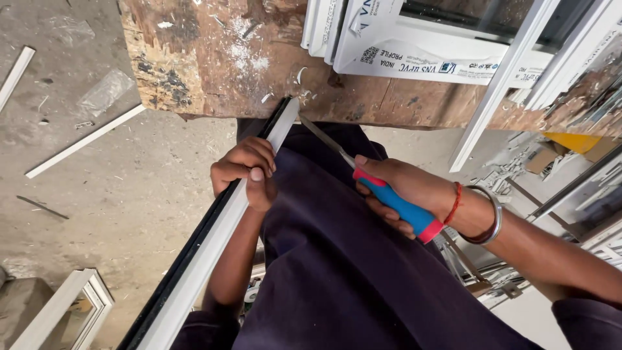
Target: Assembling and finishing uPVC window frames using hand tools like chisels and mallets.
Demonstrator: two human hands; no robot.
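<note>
Gripping a long white plastic profile strip (214, 253) with a black rubber seal along one edge, the left hand (249, 174) is clenched around it near its upper end, which rests against the edge of the worn wooden workbench (214, 58). The strip slants down towards the bottom left. The right hand (402, 194) grasps a chisel (382, 194) by its blue-and-red handle, the flat steel blade pointing at the strip's top end.
</note>
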